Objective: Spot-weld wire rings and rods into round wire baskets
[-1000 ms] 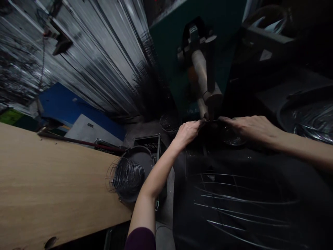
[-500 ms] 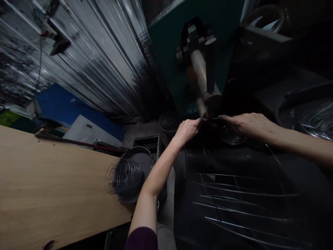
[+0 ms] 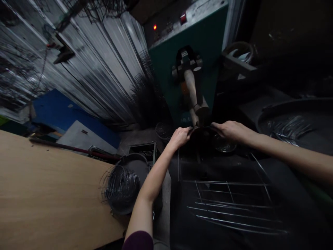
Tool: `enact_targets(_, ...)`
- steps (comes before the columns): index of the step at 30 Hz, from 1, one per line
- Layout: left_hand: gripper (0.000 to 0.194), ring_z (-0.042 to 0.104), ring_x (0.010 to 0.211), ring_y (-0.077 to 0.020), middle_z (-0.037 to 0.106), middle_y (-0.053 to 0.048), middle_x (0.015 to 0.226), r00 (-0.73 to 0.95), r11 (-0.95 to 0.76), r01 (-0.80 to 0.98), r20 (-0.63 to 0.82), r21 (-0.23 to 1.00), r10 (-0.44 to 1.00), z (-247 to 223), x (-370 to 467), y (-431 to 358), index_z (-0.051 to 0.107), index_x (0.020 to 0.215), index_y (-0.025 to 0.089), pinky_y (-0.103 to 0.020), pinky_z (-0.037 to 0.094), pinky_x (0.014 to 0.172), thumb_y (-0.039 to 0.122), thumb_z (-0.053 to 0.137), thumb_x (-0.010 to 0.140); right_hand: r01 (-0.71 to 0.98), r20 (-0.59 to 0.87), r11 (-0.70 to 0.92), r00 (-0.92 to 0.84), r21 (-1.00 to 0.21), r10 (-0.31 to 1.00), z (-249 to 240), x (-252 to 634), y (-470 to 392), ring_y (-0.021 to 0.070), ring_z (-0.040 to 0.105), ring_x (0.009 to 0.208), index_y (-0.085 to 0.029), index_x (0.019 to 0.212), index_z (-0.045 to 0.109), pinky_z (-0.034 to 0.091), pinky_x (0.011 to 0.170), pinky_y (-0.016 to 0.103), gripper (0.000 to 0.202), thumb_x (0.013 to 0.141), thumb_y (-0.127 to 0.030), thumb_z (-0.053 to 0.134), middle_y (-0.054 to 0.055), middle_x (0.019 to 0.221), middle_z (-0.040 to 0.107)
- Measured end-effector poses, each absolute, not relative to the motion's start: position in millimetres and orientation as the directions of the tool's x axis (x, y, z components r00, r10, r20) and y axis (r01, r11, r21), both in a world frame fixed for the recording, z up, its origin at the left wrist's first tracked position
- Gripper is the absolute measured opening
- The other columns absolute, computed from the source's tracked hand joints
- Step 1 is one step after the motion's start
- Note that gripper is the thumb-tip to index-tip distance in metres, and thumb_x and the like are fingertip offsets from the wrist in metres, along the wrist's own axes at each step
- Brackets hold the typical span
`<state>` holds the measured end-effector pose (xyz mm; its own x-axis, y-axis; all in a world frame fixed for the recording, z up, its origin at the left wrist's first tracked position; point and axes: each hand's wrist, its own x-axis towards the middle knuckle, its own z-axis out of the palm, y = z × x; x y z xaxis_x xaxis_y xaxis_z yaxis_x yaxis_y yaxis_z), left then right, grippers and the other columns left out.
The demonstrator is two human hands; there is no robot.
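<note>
My left hand (image 3: 181, 136) is closed in a pinch on the left part of a thin metal wire (image 3: 206, 127), close by the tip of a welding machine's arm (image 3: 191, 86). On the wire's right part, the fingers of my right hand (image 3: 229, 130) are closed too. Below both hands, a wire rack (image 3: 229, 182) of several curved rods lies over a dark surface. Whether the held wire is joined to this rack is too dark to tell. The machine's green body (image 3: 208, 38) rises behind its arm.
At left stand a wooden board (image 3: 52, 187) and a round black tub (image 3: 140, 161) with bundled wire rings (image 3: 122, 184). Behind it is a black crate (image 3: 148, 147). A wide dark basin (image 3: 322, 118) with loose wires (image 3: 291, 128) is at right. A red light (image 3: 155, 27) glows on the machine.
The view has shifted, bringing the machine's top and red light into sight. Both hands keep their hold on the wire by the arm's tip.
</note>
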<state>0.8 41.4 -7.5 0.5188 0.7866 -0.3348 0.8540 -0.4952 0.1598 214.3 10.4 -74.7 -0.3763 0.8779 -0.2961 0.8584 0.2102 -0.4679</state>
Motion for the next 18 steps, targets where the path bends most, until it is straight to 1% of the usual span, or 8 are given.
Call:
enact_targets(6,0.026,0.062,0.075,-0.0166,0.067,-0.006,0.086,0.505,-0.469,0.863,-0.343,0.186,0.792,-3.2,-1.7,39.9,0.063,0.097,0.015,-0.024,0.035,0.064,0.030,0.042,0.098,0.850,-0.294,0.185,-0.363,-0.494,0.884,-77.2,208.8,13.6,0.0271,0.060,0.078,-0.017,0.123,0.052,0.033,0.058,0.029,0.048,0.096,-0.044,0.023,0.014,0.088,0.061)
enact_targets(12,0.027,0.064,0.084,-0.0202,0.067,-0.008,0.090,0.499,-0.472,0.867,-0.322,0.162,0.805,-5.6,2.8,38.7,0.064,0.096,0.014,-0.025,0.038,0.067,0.029,0.041,0.098,0.843,-0.289,0.179,-0.362,-0.508,0.886,-81.8,213.2,12.8,0.0260,0.060,0.079,-0.018,0.121,0.053,0.031,0.057,0.028,0.045,0.096,-0.043,0.025,0.012,0.090,0.062)
enact_targets(15,0.026,0.064,0.089,-0.0218,0.067,-0.009,0.095,0.520,-0.488,0.854,-0.324,0.179,0.791,-7.7,7.1,38.6,0.064,0.100,0.014,-0.026,0.039,0.069,0.028,0.042,0.098,0.860,-0.283,0.174,-0.339,-0.479,0.897,-90.7,215.8,12.4,0.0256,0.060,0.077,-0.018,0.120,0.054,0.031,0.056,0.028,0.045,0.096,-0.043,0.025,0.012,0.087,0.062)
enact_targets(18,0.026,0.064,0.090,-0.0217,0.067,-0.008,0.098,0.516,-0.474,0.857,-0.332,0.202,0.790,-9.2,8.3,38.8,0.063,0.102,0.014,-0.026,0.039,0.070,0.028,0.042,0.098,0.865,-0.285,0.160,-0.324,-0.476,0.902,-95.5,217.4,12.7,0.0262,0.061,0.077,-0.018,0.122,0.054,0.033,0.058,0.029,0.047,0.096,-0.044,0.025,0.012,0.088,0.063)
